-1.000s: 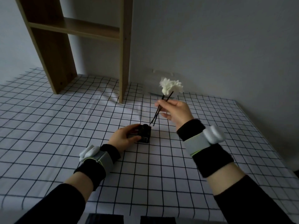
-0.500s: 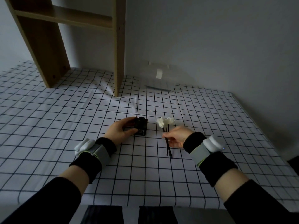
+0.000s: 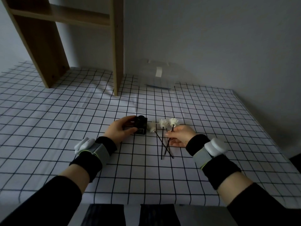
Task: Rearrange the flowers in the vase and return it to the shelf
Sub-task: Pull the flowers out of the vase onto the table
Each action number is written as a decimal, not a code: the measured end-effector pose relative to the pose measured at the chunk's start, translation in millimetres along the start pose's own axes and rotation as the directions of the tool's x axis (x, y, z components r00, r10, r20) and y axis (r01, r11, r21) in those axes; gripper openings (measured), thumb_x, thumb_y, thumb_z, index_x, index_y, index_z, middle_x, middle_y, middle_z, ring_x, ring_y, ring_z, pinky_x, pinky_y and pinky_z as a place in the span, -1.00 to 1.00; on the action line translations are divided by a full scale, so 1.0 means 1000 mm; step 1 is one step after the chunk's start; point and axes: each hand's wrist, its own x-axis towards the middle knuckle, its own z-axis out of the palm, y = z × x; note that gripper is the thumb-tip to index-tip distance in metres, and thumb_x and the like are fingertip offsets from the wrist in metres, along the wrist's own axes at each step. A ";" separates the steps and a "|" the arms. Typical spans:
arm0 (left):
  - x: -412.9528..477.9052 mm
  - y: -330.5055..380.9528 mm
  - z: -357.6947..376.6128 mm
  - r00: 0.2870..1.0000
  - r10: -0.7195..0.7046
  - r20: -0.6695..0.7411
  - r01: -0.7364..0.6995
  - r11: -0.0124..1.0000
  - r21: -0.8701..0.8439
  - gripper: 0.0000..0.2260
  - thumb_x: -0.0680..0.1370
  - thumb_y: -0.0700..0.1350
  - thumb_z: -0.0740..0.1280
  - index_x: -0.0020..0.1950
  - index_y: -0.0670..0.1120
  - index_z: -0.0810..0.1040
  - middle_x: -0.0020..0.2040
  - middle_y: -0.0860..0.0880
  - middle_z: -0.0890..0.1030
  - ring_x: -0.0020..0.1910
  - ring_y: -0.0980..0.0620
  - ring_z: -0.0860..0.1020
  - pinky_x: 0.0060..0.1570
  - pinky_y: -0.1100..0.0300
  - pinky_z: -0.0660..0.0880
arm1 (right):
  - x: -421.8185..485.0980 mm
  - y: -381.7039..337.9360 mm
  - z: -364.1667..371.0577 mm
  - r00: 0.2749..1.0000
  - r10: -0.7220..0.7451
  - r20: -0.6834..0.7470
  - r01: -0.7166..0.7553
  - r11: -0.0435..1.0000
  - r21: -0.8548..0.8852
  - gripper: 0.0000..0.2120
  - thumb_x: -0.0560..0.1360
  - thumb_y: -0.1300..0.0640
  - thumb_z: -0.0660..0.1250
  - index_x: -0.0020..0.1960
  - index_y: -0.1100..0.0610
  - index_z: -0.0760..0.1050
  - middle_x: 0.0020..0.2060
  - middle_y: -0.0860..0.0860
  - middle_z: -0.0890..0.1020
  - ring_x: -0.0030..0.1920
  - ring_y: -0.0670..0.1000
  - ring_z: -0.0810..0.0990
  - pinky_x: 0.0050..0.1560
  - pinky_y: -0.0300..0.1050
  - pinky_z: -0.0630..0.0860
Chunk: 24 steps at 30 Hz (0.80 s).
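Gripping small black vase (image 3: 141,127) on checked cloth (image 3: 65,121) with my left hand (image 3: 119,130), fingers curled round its left side. Three white flowers (image 3: 163,123) lie flat just right of vase, stems crossing. My right hand (image 3: 181,136) loosely pinches rightmost stem, other fingers spread.

3 white flowers (image 3: 163,123), 1 black vase (image 3: 141,127), 1 wooden shelf (image 3: 61,13), 1 clear box (image 3: 157,75), 2 hands (image 3: 181,136).
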 end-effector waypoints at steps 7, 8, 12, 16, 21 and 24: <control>-0.004 0.010 0.001 1.000 -0.024 0.008 0.024 0.993 -0.116 -0.54 0.46 -0.25 0.36 0.34 -0.07 0.36 0.19 -0.02 0.51 0.16 0.04 0.51 0.17 0.17 0.44 | -0.012 -0.008 -0.007 0.968 -0.234 -0.087 0.232 0.972 -0.026 -0.91 0.38 0.19 0.44 -0.20 0.17 0.55 -0.36 0.04 0.62 -0.49 -0.11 0.57 -0.46 -0.33 0.53; -0.005 0.013 0.001 1.000 -0.027 -0.014 0.024 0.986 -0.164 -0.57 0.48 -0.24 0.34 0.33 -0.07 0.37 0.21 -0.02 0.50 0.20 0.01 0.49 0.20 0.15 0.42 | -0.015 -0.009 -0.005 0.953 -0.293 -0.082 0.291 0.956 -0.036 -0.93 0.39 0.19 0.44 -0.18 0.15 0.55 -0.34 0.04 0.63 -0.48 -0.13 0.58 -0.45 -0.34 0.53; -0.007 0.046 0.003 0.969 0.043 -0.242 -0.101 0.968 -0.230 -0.73 0.51 -0.11 0.31 0.20 0.03 0.47 0.14 0.03 0.55 0.16 0.08 0.52 0.19 0.18 0.42 | -0.030 -0.020 0.006 0.889 -0.458 0.028 0.459 0.886 -0.074 -0.93 0.40 0.17 0.42 -0.13 0.09 0.56 -0.31 -0.01 0.63 -0.45 -0.20 0.58 -0.42 -0.36 0.53; -0.002 0.083 0.007 0.987 0.124 -0.098 -0.142 0.967 -0.210 -0.70 0.47 -0.06 0.34 0.18 0.13 0.46 0.08 0.16 0.54 0.06 0.21 0.54 -0.01 0.32 0.47 | -0.038 -0.032 0.019 0.858 -0.490 0.156 0.504 0.861 -0.066 -0.93 0.38 0.18 0.44 -0.18 0.06 0.57 -0.33 -0.04 0.63 -0.42 -0.18 0.59 -0.39 -0.36 0.52; 0.000 0.092 0.000 0.995 0.061 0.075 -0.027 0.921 -0.389 -0.83 0.45 -0.10 0.37 -0.01 0.14 0.57 0.00 0.01 0.60 -0.04 0.10 0.61 -0.12 0.28 0.55 | -0.042 -0.037 0.026 0.837 -0.496 0.232 0.529 0.841 -0.109 -0.92 0.38 0.19 0.44 -0.19 0.05 0.57 -0.36 -0.03 0.63 -0.39 -0.12 0.60 -0.33 -0.31 0.57; 0.001 0.091 0.001 1.000 0.006 -0.020 -0.015 0.873 -0.487 -0.89 0.44 -0.19 0.37 -0.14 0.03 0.60 -0.07 -0.07 0.62 -0.11 0.06 0.63 -0.17 0.31 0.55 | -0.043 -0.036 0.026 0.839 -0.499 0.218 0.522 0.850 -0.063 -0.91 0.37 0.17 0.45 -0.18 0.04 0.57 -0.36 -0.03 0.64 -0.41 -0.15 0.61 -0.36 -0.35 0.55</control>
